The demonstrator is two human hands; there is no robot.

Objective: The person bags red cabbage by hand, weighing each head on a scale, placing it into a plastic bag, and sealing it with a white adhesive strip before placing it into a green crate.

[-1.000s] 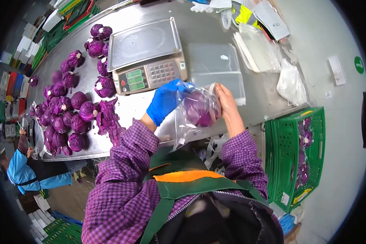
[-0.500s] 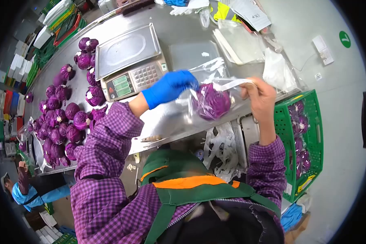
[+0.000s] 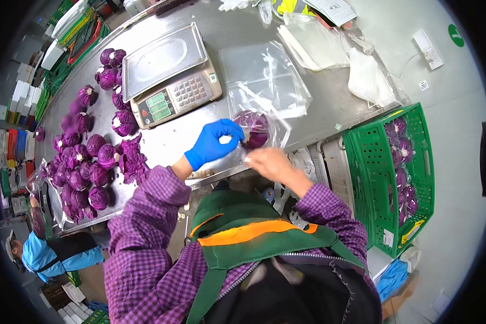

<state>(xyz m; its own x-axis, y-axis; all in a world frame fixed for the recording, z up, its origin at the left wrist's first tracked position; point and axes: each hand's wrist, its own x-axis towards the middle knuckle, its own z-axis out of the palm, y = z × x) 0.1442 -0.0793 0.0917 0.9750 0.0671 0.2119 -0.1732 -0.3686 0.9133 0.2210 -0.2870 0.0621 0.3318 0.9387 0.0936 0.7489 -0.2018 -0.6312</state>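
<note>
The red cabbage (image 3: 258,125) sits in a clear bag (image 3: 282,134) on the bench (image 3: 164,154), right of the scale (image 3: 191,93) and nearer the person. It should handle as firm and fairly heavy, the film thin and slippery; cupping the cabbage from beneath looks surer than pinching plastic. It is roundish, with no clear long axis; which way its stem points cannot be told. The gloved left hand (image 3: 213,143) curls thumb to fingers beside it; the bare right hand (image 3: 275,163) bunches its fingertips. Whether either grips film is unclear.
</note>
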